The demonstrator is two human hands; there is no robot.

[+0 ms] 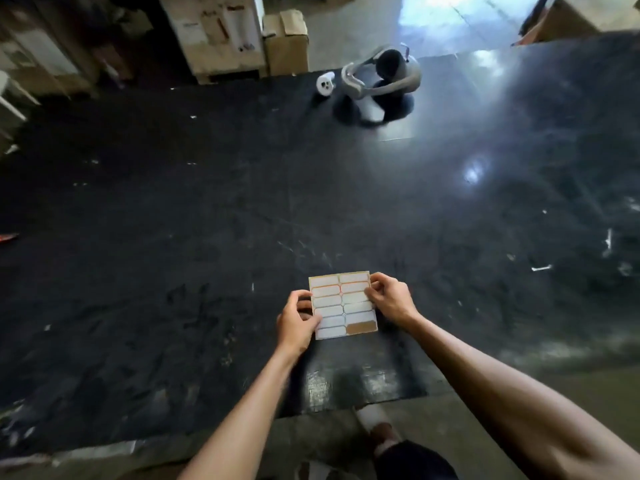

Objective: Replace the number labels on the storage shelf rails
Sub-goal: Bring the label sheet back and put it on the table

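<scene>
Over a scuffed black table (207,202), a person's left hand (296,325) pinches a tan backing sheet of blank white rounded labels (341,304) while the right hand (389,299) pinches its edge, where peeling slowly from one corner should prevent tearing.

Wide open black tabletop (207,220) all around, bare to the left, right and straight ahead of the label sheet (341,304). The only things standing on it are at the far edge: a grey headset (381,76) with a small white controller (325,84) just beside it. Cardboard boxes (242,36) crowd in beyond that edge.
</scene>
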